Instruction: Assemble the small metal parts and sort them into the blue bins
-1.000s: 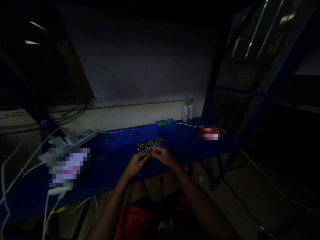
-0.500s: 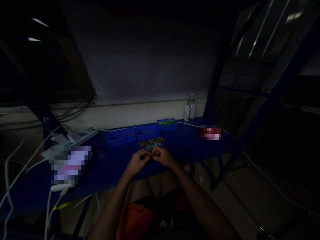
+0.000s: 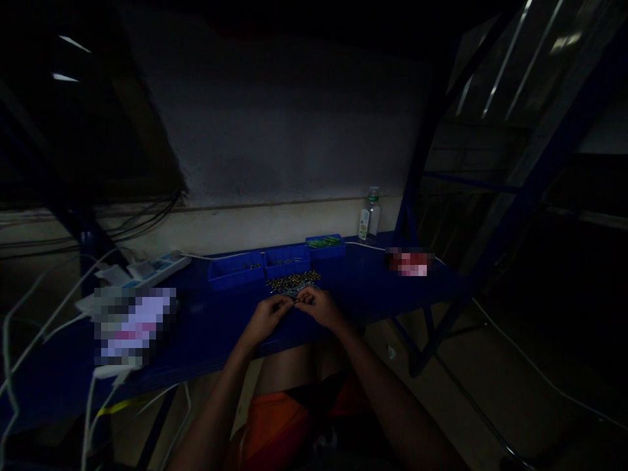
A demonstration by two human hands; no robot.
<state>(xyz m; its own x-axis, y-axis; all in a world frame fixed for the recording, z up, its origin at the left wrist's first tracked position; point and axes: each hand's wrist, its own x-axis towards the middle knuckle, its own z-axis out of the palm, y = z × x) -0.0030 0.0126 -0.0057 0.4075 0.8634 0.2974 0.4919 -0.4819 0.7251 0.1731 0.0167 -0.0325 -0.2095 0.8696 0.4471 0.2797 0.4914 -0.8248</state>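
The scene is very dark. My left hand (image 3: 267, 315) and my right hand (image 3: 318, 306) meet fingertip to fingertip over the blue table (image 3: 206, 330), just in front of a heap of small shiny metal parts (image 3: 293, 282). Both hands have their fingers curled into a pinch on something too small to make out. Behind the heap stand two blue trays (image 3: 259, 263) with a few small parts in them, and a third blue tray (image 3: 324, 244) with green pieces.
A plastic bottle (image 3: 369, 218) stands at the back by the wall. A white power strip (image 3: 159, 266) with cables lies at the left. Blurred items lie at the left (image 3: 132, 324) and right (image 3: 409, 261). Blue rack posts (image 3: 417, 170) rise at the right.
The hands stay pinched together by the heap, shifting only slightly; the view itself has moved a little.
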